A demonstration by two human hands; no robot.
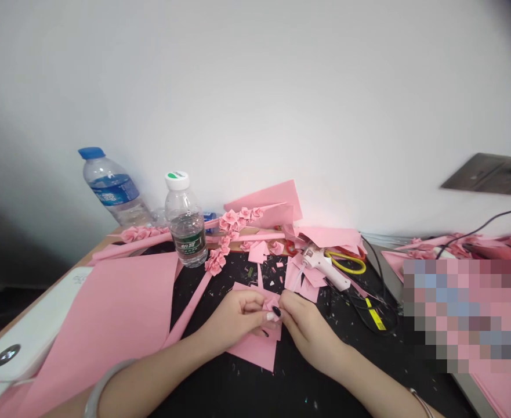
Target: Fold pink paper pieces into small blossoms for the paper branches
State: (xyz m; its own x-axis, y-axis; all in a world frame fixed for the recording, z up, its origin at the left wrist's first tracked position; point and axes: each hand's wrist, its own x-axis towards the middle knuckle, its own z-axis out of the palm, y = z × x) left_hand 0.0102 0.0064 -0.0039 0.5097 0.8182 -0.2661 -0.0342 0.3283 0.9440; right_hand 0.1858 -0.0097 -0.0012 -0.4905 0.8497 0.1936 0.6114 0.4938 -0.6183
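Observation:
Near the table's middle, my left hand (240, 316) and my right hand (305, 325) meet around a small folded pink paper flower (271, 303). The fingertips of both hands pinch it, one from each side. Beneath them lie pink paper squares (255, 353) on the black mat (320, 386). Beyond my hands are paper scraps (258, 251) and stems with several pink paper flowers (216, 261). A glue gun (325, 267) rests to the right, beside yellow-handled scissors (346, 262).
Two water bottles, one upright (186, 232) and one tilted (116, 191), stand back left. A large pink sheet (124, 307) and a white device (33, 331) lie left. A black cable (379, 261) curls at right; more pink paper (499, 383) lies far right.

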